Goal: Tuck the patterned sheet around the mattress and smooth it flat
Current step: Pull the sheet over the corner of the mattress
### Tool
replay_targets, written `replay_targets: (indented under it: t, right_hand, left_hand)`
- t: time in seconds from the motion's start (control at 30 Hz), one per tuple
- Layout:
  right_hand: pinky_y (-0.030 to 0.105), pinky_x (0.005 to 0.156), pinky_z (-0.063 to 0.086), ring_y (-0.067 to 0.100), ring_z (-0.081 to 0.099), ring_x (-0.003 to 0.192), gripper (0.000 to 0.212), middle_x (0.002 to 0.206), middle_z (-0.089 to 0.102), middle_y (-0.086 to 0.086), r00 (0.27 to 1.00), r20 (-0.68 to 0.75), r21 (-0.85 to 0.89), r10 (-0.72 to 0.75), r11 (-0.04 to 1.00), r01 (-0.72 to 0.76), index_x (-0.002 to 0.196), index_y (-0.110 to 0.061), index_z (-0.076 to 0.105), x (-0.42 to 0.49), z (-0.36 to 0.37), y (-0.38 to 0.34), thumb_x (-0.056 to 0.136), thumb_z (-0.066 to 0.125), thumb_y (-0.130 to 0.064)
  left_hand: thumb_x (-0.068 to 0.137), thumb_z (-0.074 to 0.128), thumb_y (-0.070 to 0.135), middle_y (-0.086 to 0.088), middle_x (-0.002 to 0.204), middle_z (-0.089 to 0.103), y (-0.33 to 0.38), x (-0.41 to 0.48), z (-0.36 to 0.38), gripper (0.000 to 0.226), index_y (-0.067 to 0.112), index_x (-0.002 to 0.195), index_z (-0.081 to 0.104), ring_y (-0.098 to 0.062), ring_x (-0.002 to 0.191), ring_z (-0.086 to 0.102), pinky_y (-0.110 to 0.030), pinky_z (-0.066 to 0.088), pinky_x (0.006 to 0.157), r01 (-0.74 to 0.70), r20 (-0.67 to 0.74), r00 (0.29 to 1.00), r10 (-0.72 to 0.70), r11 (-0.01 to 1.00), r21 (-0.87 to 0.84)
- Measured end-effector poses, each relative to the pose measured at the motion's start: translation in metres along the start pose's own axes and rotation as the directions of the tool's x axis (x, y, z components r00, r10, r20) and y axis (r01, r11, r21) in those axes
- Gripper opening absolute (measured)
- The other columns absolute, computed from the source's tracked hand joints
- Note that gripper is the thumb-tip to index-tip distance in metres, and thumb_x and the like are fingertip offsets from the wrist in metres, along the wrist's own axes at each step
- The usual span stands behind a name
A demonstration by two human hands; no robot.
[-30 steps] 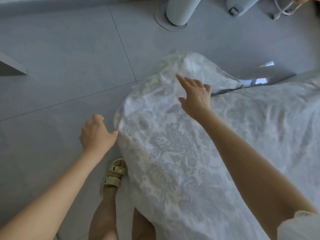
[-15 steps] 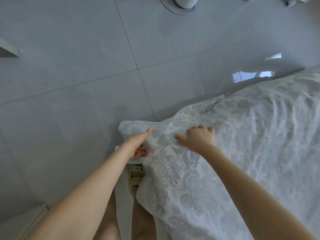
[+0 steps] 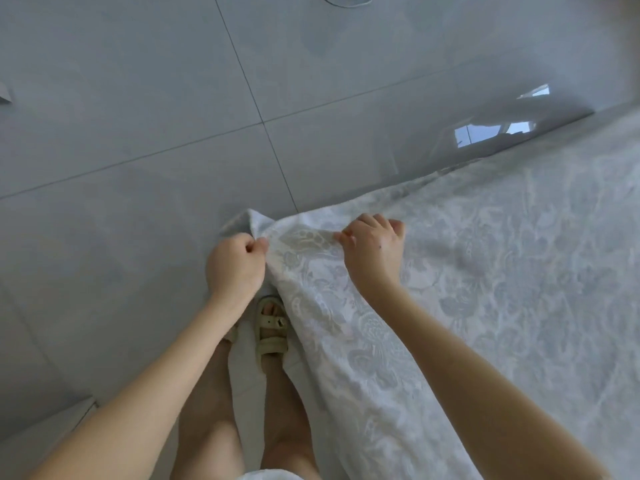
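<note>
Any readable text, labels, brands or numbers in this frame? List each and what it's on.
None readable.
The patterned sheet carries only a floral print.
The sandal shows buckled straps but no legible brand mark.
The floor tiles are plain.

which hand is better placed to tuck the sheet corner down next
Left, probably. The left hand grips the sheet at its loose corner, which hangs over the floor. The right hand pinches fabric further in, on top, better for holding it taut.
</note>
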State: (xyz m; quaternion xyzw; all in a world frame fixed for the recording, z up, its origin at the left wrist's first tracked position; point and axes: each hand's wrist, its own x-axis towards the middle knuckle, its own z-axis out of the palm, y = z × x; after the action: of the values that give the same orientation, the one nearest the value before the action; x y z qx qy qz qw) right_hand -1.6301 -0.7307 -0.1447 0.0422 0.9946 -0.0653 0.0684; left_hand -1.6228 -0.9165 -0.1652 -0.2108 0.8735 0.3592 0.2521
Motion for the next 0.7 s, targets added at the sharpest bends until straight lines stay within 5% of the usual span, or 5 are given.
replay_targets:
  t: [0.17, 0.3, 0.4, 0.5, 0.7]
  right_hand:
    - [0.047, 0.1, 0.033, 0.027, 0.06, 0.104, 0.029, 0.112, 0.069, 0.002, 0.992, 0.124, 0.0, 0.033, 0.999, -0.033, 0.114, -0.015, 0.067, -0.01, 0.006, 0.001, 0.09, 0.06, -0.029]
    - [0.046, 0.099, 0.036, 0.027, 0.06, 0.107, 0.032, 0.114, 0.067, 0.003, 0.984, -0.036, 0.09, 0.175, 0.981, -0.171, 0.117, -0.013, 0.064, -0.051, -0.014, 0.01, 0.092, 0.054, -0.031]
    - [0.042, 0.098, 0.036, 0.025, 0.055, 0.114, 0.039, 0.123, 0.062, 0.001, 0.897, -0.032, 0.104, 0.441, 0.894, -0.436, 0.125, -0.016, 0.058, -0.093, -0.021, 0.025, 0.093, 0.052, -0.039]
    - [0.038, 0.106, 0.031, 0.023, 0.038, 0.13, 0.05, 0.143, 0.045, 0.001, 0.764, 0.163, 0.124, 0.624, 0.755, -0.643, 0.137, -0.02, 0.045, -0.131, -0.015, 0.027, 0.093, 0.05, -0.043]
    - [0.036, 0.116, 0.017, 0.021, 0.016, 0.144, 0.049, 0.155, 0.024, 0.004, 0.782, 0.287, 0.189, 0.553, 0.768, -0.612, 0.144, -0.021, 0.035, -0.165, -0.013, 0.017, 0.098, 0.043, -0.036]
  left_hand:
    - [0.099, 0.037, 0.036, -0.004, 0.061, 0.044, -0.004, 0.011, 0.005, 0.043, 0.01, 0.065, 0.044, -0.025, 0.062, 0.044, -0.032, 0.03, 0.058, 0.078, 0.141, 0.988, -0.068, 0.995, -0.063]
    - [0.089, 0.043, 0.06, -0.002, 0.06, 0.041, -0.003, -0.015, 0.014, 0.05, 0.019, 0.061, 0.037, -0.02, 0.057, 0.043, -0.029, 0.03, 0.056, 0.025, 0.406, 0.914, 0.002, 0.998, -0.06]
    - [0.083, 0.051, 0.062, 0.001, 0.076, 0.056, -0.003, -0.039, 0.037, 0.048, 0.013, 0.082, 0.054, -0.018, 0.072, 0.055, -0.032, 0.045, 0.067, 0.041, 0.549, 0.836, 0.013, 0.995, -0.086]
    - [0.088, 0.059, 0.037, 0.0, 0.076, 0.058, -0.003, -0.049, 0.049, 0.028, 0.012, 0.077, 0.054, -0.019, 0.074, 0.055, -0.032, 0.044, 0.067, -0.111, 0.41, 0.904, 0.121, 0.993, -0.049]
    - [0.088, 0.059, 0.015, -0.005, 0.054, 0.048, -0.009, -0.054, 0.041, 0.034, 0.003, 0.059, 0.047, -0.019, 0.053, 0.044, -0.031, 0.03, 0.052, -0.239, 0.211, 0.947, 0.243, 0.97, -0.047]
